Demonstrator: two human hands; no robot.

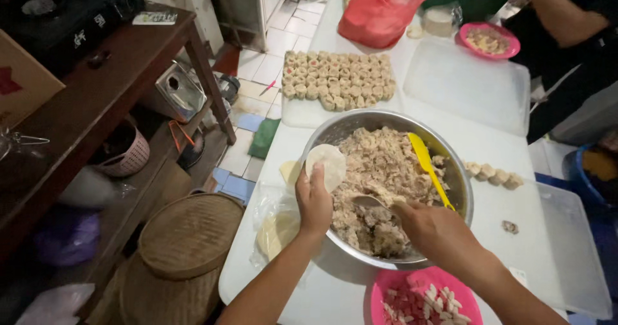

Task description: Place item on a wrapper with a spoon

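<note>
While my left hand [313, 199] pinched a round wrapper [326, 164] over the bowl [328, 135] rim, my right hand [432, 229] gripped a spoon [368, 201] in the filling [376, 170]; scooping seemed underway, so next I needed filling on the wrapper.

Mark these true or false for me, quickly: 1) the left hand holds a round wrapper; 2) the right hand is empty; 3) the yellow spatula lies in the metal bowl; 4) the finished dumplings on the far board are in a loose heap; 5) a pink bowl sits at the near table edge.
1) True: the left hand holds a round white wrapper over the rim of the metal bowl.
2) False: the right hand holds a spoon dipped in the filling.
3) True: the yellow spatula rests in the bowl.
4) False: the dumplings stand in neat rows.
5) True: the pink bowl is near the right forearm.
</note>
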